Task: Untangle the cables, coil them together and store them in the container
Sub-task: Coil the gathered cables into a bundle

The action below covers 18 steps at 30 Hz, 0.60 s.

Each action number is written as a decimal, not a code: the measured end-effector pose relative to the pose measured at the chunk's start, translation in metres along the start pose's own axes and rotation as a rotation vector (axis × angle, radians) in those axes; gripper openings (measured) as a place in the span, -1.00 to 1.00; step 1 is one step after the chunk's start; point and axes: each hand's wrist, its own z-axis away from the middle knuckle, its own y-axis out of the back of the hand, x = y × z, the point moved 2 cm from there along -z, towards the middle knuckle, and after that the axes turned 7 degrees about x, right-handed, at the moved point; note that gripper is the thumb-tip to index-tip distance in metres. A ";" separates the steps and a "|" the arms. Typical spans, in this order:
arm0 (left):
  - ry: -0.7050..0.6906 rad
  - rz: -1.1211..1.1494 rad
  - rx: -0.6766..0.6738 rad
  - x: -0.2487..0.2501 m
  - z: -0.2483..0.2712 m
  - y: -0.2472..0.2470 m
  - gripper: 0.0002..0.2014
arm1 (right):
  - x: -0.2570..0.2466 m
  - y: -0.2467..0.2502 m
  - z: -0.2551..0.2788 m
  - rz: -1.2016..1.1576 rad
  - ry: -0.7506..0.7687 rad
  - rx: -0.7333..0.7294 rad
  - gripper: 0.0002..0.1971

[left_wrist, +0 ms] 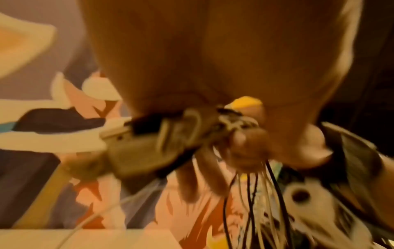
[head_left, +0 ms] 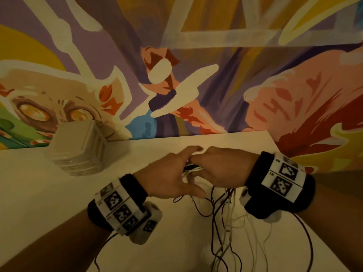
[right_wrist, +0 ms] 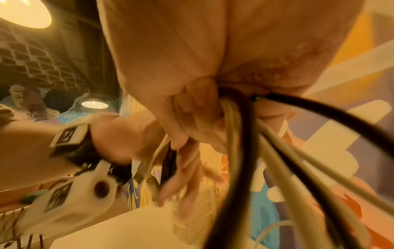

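Observation:
Several thin cables, dark and white, hang in a tangle from my two hands down onto the white table. My right hand grips the bunched strands, its fingers curled round black and white cables. My left hand meets it from the left with straight, spread fingers lying against the plug ends. A metal USB plug sticks out beside that palm. The clear lidded container stands on the table at the far left, apart from both hands.
A painted mural wall rises directly behind the table's far edge. The table's right edge runs diagonally close under my right wrist. Loose cable loops trail toward the near right.

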 end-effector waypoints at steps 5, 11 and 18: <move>-0.010 -0.191 0.084 0.006 0.004 0.000 -0.58 | 0.003 0.014 0.005 -0.012 -0.011 -0.007 -0.79; -0.127 -0.115 0.114 0.024 0.008 0.024 -0.63 | 0.011 0.035 0.008 -0.031 -0.027 0.107 -0.82; -0.087 0.511 0.297 0.027 0.009 0.035 -0.71 | 0.011 0.003 0.005 -0.164 -0.248 0.662 -0.86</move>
